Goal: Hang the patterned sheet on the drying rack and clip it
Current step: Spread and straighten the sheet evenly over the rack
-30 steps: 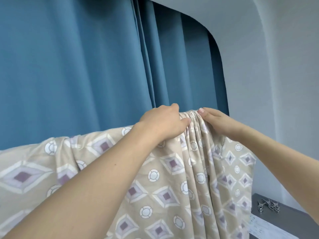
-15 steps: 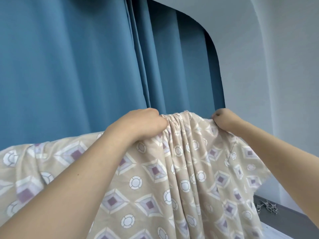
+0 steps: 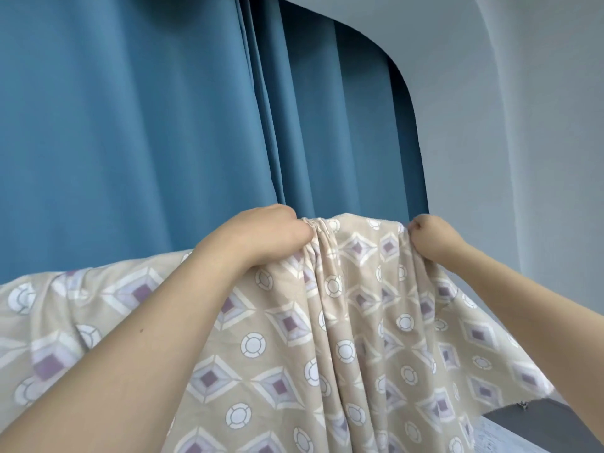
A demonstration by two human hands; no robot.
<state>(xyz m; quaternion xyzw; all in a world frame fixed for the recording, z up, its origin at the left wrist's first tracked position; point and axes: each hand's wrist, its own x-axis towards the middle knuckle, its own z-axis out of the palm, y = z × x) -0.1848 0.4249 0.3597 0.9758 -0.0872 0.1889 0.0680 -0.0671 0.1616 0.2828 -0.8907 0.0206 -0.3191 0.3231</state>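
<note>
Both hands [image 3: 261, 233] [image 3: 431, 240] grip sheet [image 3: 327, 322], hiding rack.

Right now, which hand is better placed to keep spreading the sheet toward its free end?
Probably the right hand. It pinches the patterned sheet at the top edge near the free right end, where the cloth is flatter. The left hand grips the bunched gathers and looks better used as the anchor.

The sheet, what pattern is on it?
Beige sheet with purple-centred diamonds and white rings; head view.

Hands [image 3: 343, 237] grip patterned sheet's [image 3: 294, 322] top edge.
</note>
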